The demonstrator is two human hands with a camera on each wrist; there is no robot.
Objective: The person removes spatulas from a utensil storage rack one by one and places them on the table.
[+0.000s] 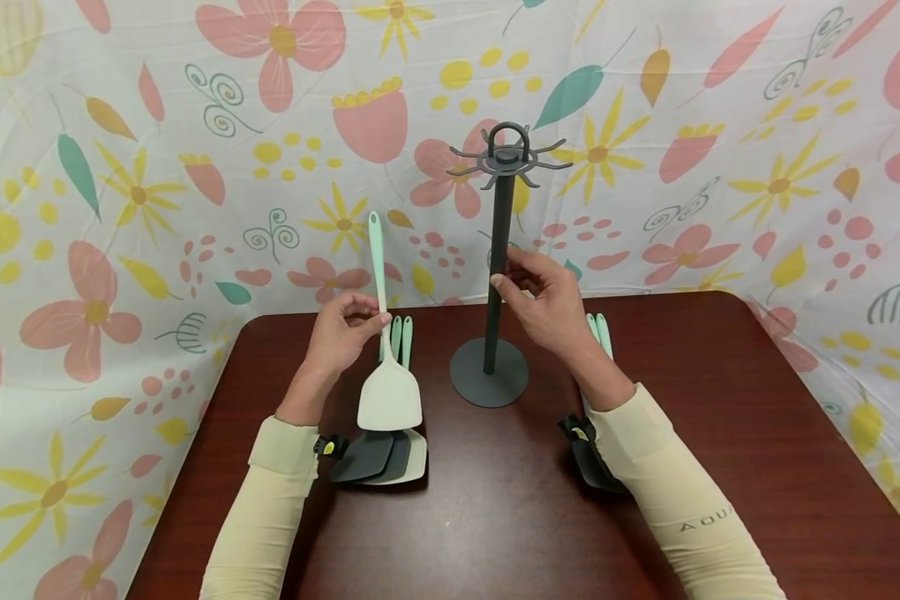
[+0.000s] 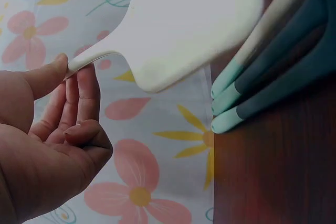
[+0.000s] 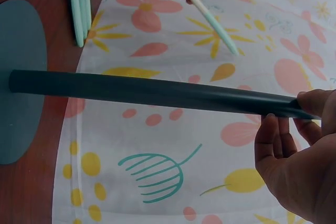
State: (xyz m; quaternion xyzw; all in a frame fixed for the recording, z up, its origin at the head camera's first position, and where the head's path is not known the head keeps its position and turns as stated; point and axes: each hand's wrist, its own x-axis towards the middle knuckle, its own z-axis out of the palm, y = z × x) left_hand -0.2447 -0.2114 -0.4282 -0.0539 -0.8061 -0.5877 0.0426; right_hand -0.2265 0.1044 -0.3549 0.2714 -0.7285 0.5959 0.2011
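My left hand pinches a cream spatula by its shaft, and the mint handle end points up with the broad blade hanging down. In the left wrist view the thumb and fingertips meet on the narrow neck of this spatula. My right hand grips the dark post of a utensil stand with thumb and fingers. The stand has a round base and a ring of bare hooks under a top loop. In the right wrist view the fingers hold the post well above the base.
Several spatulas with dark and cream blades lie stacked at the left, mint handles toward the back edge. More mint-handled utensils lie at the right, partly hidden under my right forearm. A flower-print cloth hangs behind the brown table.
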